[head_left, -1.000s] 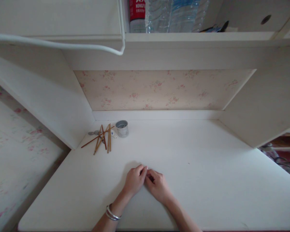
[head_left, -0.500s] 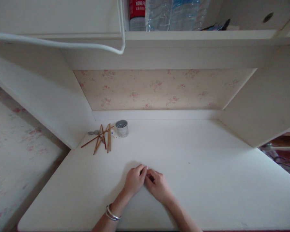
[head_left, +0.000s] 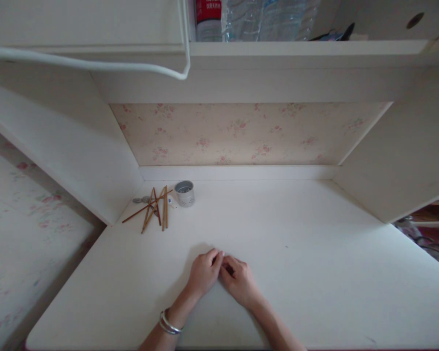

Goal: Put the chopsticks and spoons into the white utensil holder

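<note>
My left hand (head_left: 205,269), with two silver bangles (head_left: 169,323) at its wrist, rests on the white tabletop with its fingers curled closed. My right hand (head_left: 237,279) lies against it, also loosely curled, and the fingertips of both meet. I see nothing held in either hand. Beyond them to the left, several brown wooden chopsticks (head_left: 165,214) lie crossed in a loose pile. Partly under the pile are grey metal spoons (head_left: 142,200). A small white piece with a blue mark (head_left: 171,201) lies beside a grey perforated metal cup (head_left: 185,194), which stands upright.
The white desk (head_left: 314,273) has side panels at left and right and a flowered back wall (head_left: 237,134). Overhead, a shelf (head_left: 296,48) holds plastic-wrapped bottles (head_left: 263,22). A white tube (head_left: 131,68) hangs at upper left.
The camera view has tilted very slightly. Both hands and the things on the desk stay where they were.
</note>
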